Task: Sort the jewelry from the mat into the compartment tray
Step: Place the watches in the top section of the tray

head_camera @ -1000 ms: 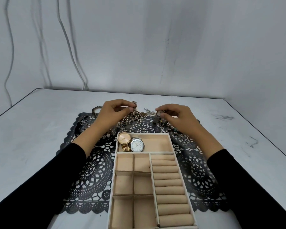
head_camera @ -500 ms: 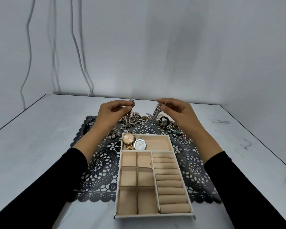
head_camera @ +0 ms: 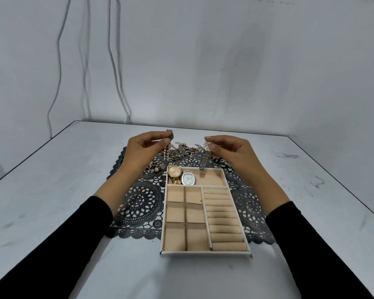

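Over the far end of the black lace mat (head_camera: 138, 203), both your hands are now lifted clear of the jewelry pile (head_camera: 183, 150). A second ago they were down among the chains. Your left hand (head_camera: 144, 151) pinches the top of a metal link strap (head_camera: 166, 152) between thumb and fingertips. The strap hangs straight down, and its lower end is at the tangle of chains; you cannot tell from here whether it has come free of them. Your right hand (head_camera: 233, 154) pinches a silver mesh-strap watch (head_camera: 204, 160) by its case, with the other fingers curled loosely. Half a second ago that strap dangled above the mat. Now its tip hangs at the far rim of the compartment tray (head_camera: 205, 252), just beside the wide far compartment.

That compartment holds the gold watch (head_camera: 174, 172) and the white-faced silver watch (head_camera: 188, 179), side by side at its left end, as before. The six square compartments and the ring rolls (head_camera: 223, 214) hold nothing so far. Small pieces stay scattered on the mat near each wrist. The tray sits on the mat's near half, on the grey table (head_camera: 52, 190).
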